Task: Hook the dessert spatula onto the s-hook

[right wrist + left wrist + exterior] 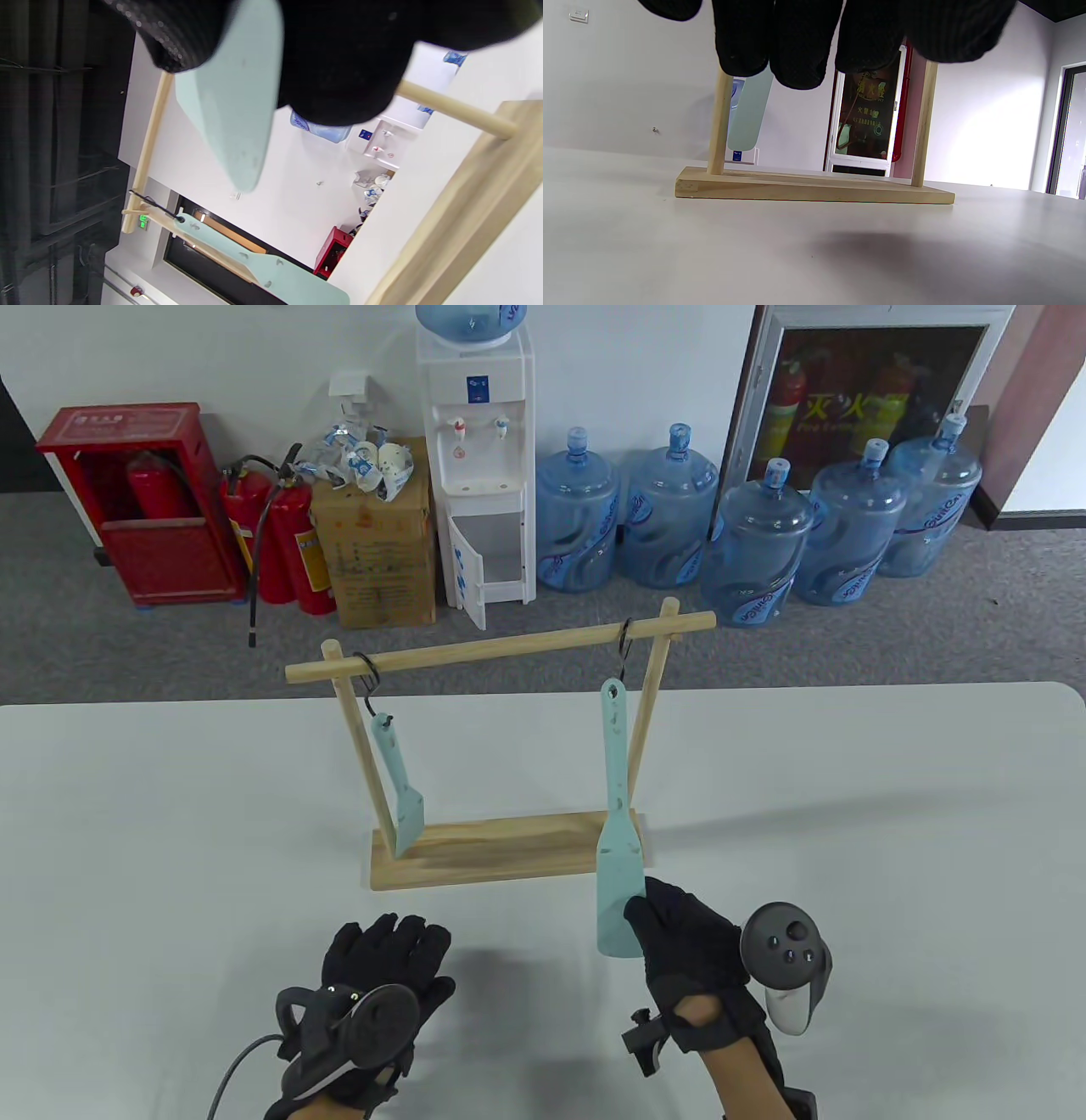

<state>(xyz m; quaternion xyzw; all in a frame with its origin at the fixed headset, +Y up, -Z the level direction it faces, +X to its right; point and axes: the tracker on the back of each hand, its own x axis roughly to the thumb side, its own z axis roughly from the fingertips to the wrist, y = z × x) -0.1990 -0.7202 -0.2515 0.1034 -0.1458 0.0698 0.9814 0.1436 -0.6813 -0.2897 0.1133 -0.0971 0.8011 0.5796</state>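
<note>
My right hand [683, 946] pinches the dessert spatula [617, 848] blade; its hole at 12 o'clock hides the s-hook [625, 645] tip. My left hand [382, 984] lies flat, fingers spread, holding nothing.

Dessert spatula [618, 848]: pale mint green, a few faint dark specks.
Second spatula [399, 776]: same pale mint green.
S-hook [625, 638]: black.
Rack [501, 854]: light natural wood, visible grain.
Bench [848, 831]: plain white.
Left hand [386, 976]: black knit glove.
Right hand [687, 954]: black glove; dark grey tracker with a pale grey grip.
Water jugs [751, 547]: translucent blue.
Extinguisher cabinet [144, 509]: red.
</note>
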